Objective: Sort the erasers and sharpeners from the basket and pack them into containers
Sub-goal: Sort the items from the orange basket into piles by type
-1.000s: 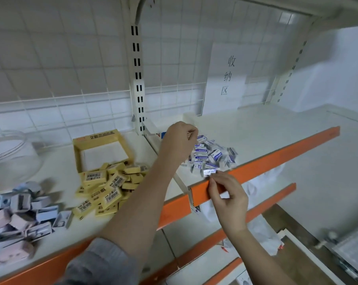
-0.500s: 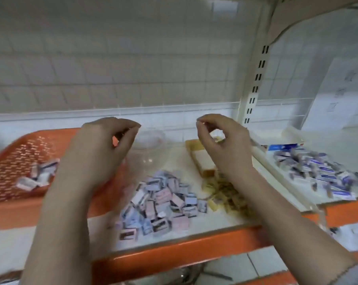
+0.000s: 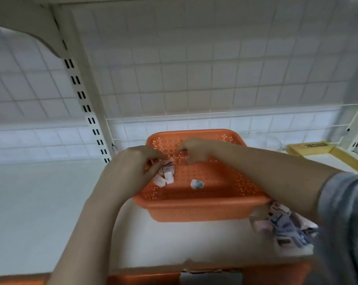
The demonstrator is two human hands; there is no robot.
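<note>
Leftmost, a slotted upright (image 3: 85,103) of the shelving rises against the white tiled wall (image 3: 194,68), and the pale shelf (image 3: 40,202) runs bare in front of it. Next comes the left hand (image 3: 133,169), reaching over the near-left rim of the orange basket (image 3: 194,210); its fingers curl down onto a small cluster of erasers (image 3: 165,173) at the basket's left side, but blur hides whether it actually pinches one. A single wrapped piece (image 3: 196,184) lies apart from that cluster, near the middle of the basket floor. Above it the right hand (image 3: 196,151) hovers inside the basket with fingers bent downward; whether they hold anything cannot be told. The right forearm crosses over the basket's right rim and covers part of it. Beside the basket's near-right corner a loose heap of sharpeners (image 3: 285,227) sits on the shelf, partly hidden by the grey sleeve (image 3: 346,212). Further back, a clear container (image 3: 268,140) and a yellow box (image 3: 309,149) stand by the wall.
</note>
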